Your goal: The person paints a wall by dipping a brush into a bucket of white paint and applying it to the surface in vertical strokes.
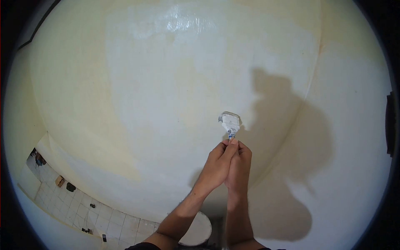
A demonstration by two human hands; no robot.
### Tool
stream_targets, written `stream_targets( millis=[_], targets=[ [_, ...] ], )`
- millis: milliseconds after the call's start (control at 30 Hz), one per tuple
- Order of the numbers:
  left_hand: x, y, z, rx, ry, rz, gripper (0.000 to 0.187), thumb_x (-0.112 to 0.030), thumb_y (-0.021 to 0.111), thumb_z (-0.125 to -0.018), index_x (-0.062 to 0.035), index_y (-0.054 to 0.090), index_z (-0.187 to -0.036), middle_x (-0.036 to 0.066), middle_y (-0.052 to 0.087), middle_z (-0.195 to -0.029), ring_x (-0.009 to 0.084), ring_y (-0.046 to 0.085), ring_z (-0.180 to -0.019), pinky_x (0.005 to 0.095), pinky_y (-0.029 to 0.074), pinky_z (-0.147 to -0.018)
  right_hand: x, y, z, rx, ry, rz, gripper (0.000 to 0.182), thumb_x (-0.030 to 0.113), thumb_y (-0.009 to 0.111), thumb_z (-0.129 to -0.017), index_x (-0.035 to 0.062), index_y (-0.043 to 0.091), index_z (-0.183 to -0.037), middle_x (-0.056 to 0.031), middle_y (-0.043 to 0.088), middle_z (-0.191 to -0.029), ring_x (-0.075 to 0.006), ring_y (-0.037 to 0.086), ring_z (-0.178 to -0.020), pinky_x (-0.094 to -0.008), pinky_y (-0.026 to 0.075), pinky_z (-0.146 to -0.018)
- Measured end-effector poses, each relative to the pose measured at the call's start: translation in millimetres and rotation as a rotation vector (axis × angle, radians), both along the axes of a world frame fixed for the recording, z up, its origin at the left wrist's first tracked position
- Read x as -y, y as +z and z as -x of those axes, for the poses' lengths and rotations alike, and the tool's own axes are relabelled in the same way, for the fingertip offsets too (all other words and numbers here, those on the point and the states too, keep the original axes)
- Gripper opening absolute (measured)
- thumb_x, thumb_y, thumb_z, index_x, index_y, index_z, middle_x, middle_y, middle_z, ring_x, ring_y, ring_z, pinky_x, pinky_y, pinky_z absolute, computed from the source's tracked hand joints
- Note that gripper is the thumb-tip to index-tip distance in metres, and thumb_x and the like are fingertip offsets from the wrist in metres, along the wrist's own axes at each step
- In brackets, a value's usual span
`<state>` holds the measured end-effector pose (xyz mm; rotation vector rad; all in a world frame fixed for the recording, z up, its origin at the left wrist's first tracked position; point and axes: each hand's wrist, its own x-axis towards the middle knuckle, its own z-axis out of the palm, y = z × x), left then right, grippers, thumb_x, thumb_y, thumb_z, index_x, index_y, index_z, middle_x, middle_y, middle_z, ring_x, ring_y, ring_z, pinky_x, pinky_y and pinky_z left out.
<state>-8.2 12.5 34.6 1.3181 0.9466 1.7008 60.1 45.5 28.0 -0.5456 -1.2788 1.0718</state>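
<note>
A flat paintbrush (pixel 231 121), its head thick with white paint, points up against the wall (pixel 158 83). Its handle, blue near the ferrule, runs down between my hands. My left hand (pixel 217 160) and my right hand (pixel 239 162) are pressed together, closed around that handle with the thumbs near its top. Most of the grip is hidden by the fingers. White paint covers much of the yellowish wall, with a wet, shiny patch (pixel 179 21) high up.
Below my forearms stands a round container (pixel 198 229) with a white top surface. On the tiled floor (pixel 112 227) at the lower left lie a brown box (pixel 59 181), a dark object (pixel 71 187) and several small items. My shadow (pixel 287 125) falls across the wall's corner.
</note>
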Motion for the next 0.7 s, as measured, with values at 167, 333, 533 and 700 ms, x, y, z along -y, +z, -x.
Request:
stream_targets(
  millis=[167,333,533,700],
  targets=[
    [15,-18,-5,-0.031,0.003,-0.117,0.043,-0.039,0.044,-0.105,0.0015,0.059,-0.106,0.003,0.06,-0.096,0.009,0.052,-0.09,0.0245,0.044,-0.083,18,-16,-5,-0.026,-0.008,-0.102,0.027,0.015,0.047,-0.101,-0.006,0.064,-0.094,-0.0069,0.063,-0.081,-0.0115,0.056,-0.076,-0.0277,0.046,-0.071],
    [20,-42,-1,-0.062,0.058,-0.246,0.041,-0.037,0.046,-0.104,0.0017,0.058,-0.107,0.002,0.059,-0.094,0.009,0.052,-0.089,0.0242,0.044,-0.081,19,-39,3,-0.086,0.026,-0.295,0.028,0.016,0.047,-0.102,-0.0046,0.063,-0.094,-0.0058,0.062,-0.08,-0.0109,0.055,-0.076,-0.0274,0.046,-0.071],
    [-35,-133,24,-0.047,0.189,-0.202,0.039,-0.034,0.044,-0.104,0.0025,0.059,-0.108,0.005,0.061,-0.097,0.0118,0.055,-0.092,0.0265,0.044,-0.086,-49,-135,38,-0.061,0.115,-0.197,0.031,0.017,0.045,-0.104,-0.0048,0.061,-0.09,-0.0047,0.06,-0.078,-0.0104,0.052,-0.074,-0.0285,0.045,-0.069],
    [-217,-286,45,-0.049,0.18,-0.048,0.043,-0.037,0.041,-0.105,0.0027,0.059,-0.109,0.007,0.061,-0.099,0.0143,0.055,-0.094,0.0282,0.044,-0.089,-230,-294,57,-0.012,0.076,-0.049,0.03,0.017,0.046,-0.103,-0.0041,0.062,-0.09,-0.0047,0.06,-0.078,-0.0107,0.052,-0.074,-0.0293,0.045,-0.069]
  ],
)
